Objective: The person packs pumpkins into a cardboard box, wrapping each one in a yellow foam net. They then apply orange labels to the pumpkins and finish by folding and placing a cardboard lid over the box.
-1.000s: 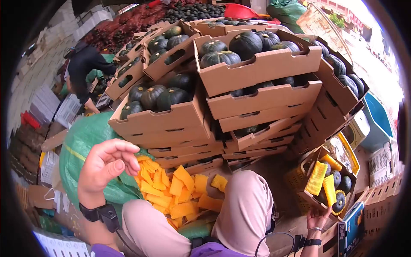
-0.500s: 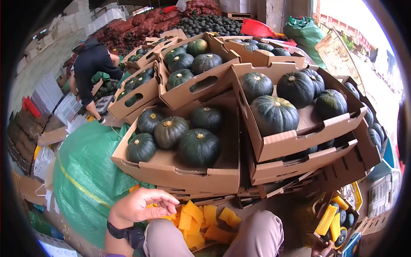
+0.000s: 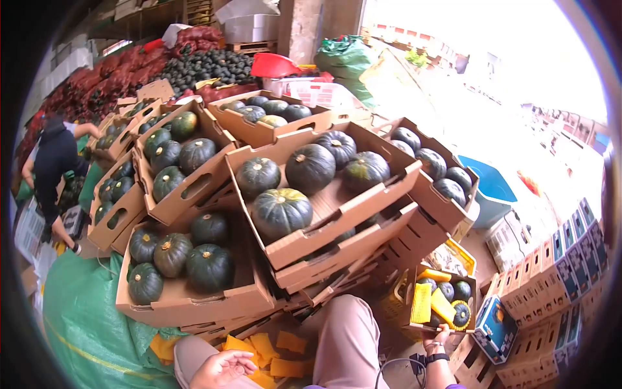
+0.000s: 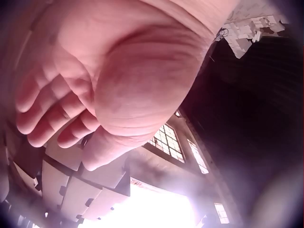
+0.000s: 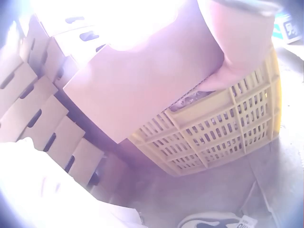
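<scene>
In the head view, a cardboard carton [image 5: 147, 83] of squashes [image 3: 462, 288] is sitting at four o'clock; the right hand [image 3: 436, 336] is gripping its six-o'clock edge, fingers bent round it. At seven o'clock, the left hand [image 3: 223, 369] is relaxing half-curled, holding nothing. The load is probably feeling heavy, the cardboard stiff, smooth squashes likely rolling; opposite rims are offering the surest hold

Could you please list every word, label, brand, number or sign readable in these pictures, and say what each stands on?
None reads with certainty.
Blue box: printing too small.
Stacked cartons at right: markings too small and blurred.
White tag, right wrist view's bottom edge: letters tilted and cut off.
Box corner, that view's top right: characters too blurred.
</scene>
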Demonstrator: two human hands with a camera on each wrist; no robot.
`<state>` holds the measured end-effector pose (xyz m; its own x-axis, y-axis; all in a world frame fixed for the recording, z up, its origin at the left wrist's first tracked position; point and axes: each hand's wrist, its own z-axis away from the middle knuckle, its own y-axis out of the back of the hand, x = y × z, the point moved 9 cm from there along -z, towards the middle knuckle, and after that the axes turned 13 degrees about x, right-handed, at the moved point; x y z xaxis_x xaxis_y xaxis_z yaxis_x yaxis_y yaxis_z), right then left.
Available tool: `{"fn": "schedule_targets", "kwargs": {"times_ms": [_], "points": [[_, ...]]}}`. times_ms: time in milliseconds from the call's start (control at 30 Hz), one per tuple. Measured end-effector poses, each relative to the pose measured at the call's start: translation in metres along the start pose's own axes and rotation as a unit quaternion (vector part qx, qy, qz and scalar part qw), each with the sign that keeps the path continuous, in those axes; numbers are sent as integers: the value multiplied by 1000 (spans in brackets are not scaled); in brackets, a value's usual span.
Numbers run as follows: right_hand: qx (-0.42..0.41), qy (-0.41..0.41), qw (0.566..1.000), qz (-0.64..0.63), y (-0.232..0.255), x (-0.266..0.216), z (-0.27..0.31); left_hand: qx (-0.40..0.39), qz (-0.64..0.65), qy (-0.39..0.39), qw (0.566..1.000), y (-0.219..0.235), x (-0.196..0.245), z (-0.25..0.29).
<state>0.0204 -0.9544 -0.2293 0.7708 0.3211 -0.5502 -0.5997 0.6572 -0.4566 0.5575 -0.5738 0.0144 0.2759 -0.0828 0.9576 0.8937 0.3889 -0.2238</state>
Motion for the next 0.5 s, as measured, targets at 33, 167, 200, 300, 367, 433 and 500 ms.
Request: {"fn": "schedule_targets", "kwargs": {"times_ms": [33, 167, 200, 300, 367, 433, 500], "points": [[22, 32, 999, 19, 2, -4, 6, 11, -23, -9, 1000, -4, -2, -4], [46, 52, 996, 58, 26, 3, 46, -7, 3, 25, 1000, -17, -44, -28], [42, 45, 997, 52, 44, 8, 53, 2, 50, 68, 996, -20, -61, -32], [72, 58, 993, 70, 97, 14, 75, -12, -30, 121, 992, -73, -103, -55], [50, 59, 996, 54, 98, 18, 122, -69, -49, 141, 986, -133, -116, -60], [35, 78, 996, 31, 112, 19, 140, -98, -64, 135, 984, -185, -124, -59], [25, 74, 997, 19, 110, 18, 168, -110, -80, 107, 985, -216, -131, -62]]}}
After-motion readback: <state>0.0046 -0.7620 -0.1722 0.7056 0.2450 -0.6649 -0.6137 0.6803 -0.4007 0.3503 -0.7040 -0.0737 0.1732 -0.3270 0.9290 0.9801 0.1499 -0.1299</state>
